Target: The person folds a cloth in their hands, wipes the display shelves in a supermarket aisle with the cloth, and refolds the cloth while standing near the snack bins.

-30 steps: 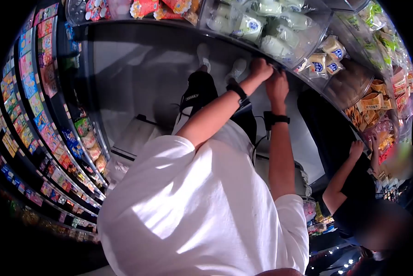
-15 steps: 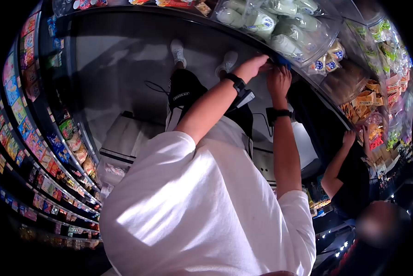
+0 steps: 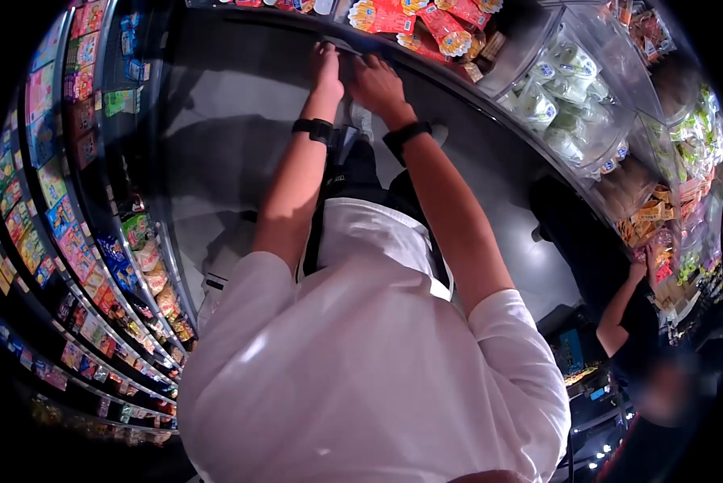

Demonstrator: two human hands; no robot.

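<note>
My left hand (image 3: 327, 71) is at the dark front edge of the display counter (image 3: 490, 103), its fingers curled in against the rim. Close beside it, my right hand (image 3: 377, 84) has its fingers bent onto the same edge. Whatever thin thing lies between the fingertips is too small and dark to make out. A black watch (image 3: 316, 130) is on my left wrist and a black band (image 3: 406, 138) on my right. Just beyond the rim lie red snack packets (image 3: 446, 30) with yellow scalloped ends.
Clear bins (image 3: 619, 133) to the right hold pale green wrapped packs (image 3: 569, 97). Shelves of colourful packaged snacks (image 3: 72, 233) curve along the left. Grey floor (image 3: 225, 88) shows between. Another person in dark clothes (image 3: 575, 233) stands at the counter on the right, one hand (image 3: 637, 272) among goods.
Both my hands have moved left along the counter edge, from below the pale green packs to near the red packets. My body has shifted with them. The other person remains at the right.
</note>
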